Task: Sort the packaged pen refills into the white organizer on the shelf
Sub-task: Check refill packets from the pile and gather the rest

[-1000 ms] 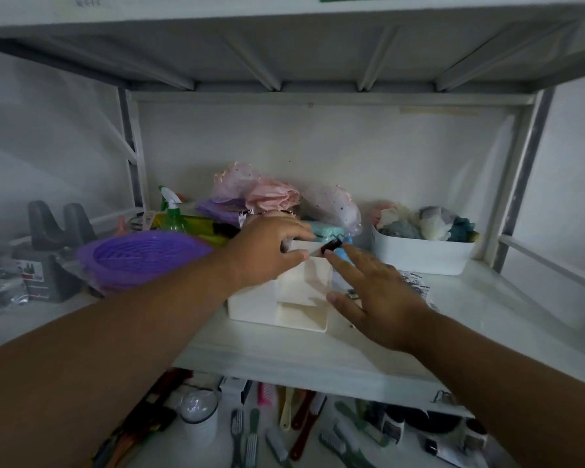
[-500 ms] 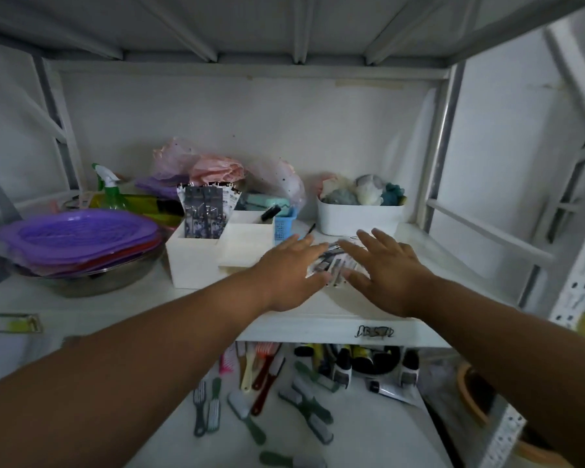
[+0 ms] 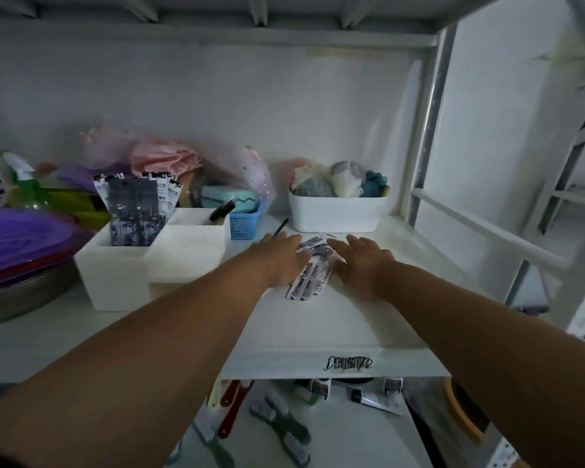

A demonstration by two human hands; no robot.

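looks like shop stockroom or small goods store, not home. white metal rack shelving point(image 3: 318, 332) w/ perforated uprights, plain white wall behind. multiples of same item: packaged pen refills point(image 3: 134, 211) stood in white organizer point(image 3: 115, 275), brushes point(image 3: 277, 417) scattered on lower shelf, tubes point(image 3: 375, 398) beside them. stacked purple plastic trays point(image 3: 21, 238), white bin point(image 3: 335, 212) of cloth bits (sponges maybe), barcode label point(image 3: 348, 363) on shelf edge.

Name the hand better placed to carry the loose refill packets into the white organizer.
Left hand: it flanks the flat refill packets on the side facing the white plastic organizer.
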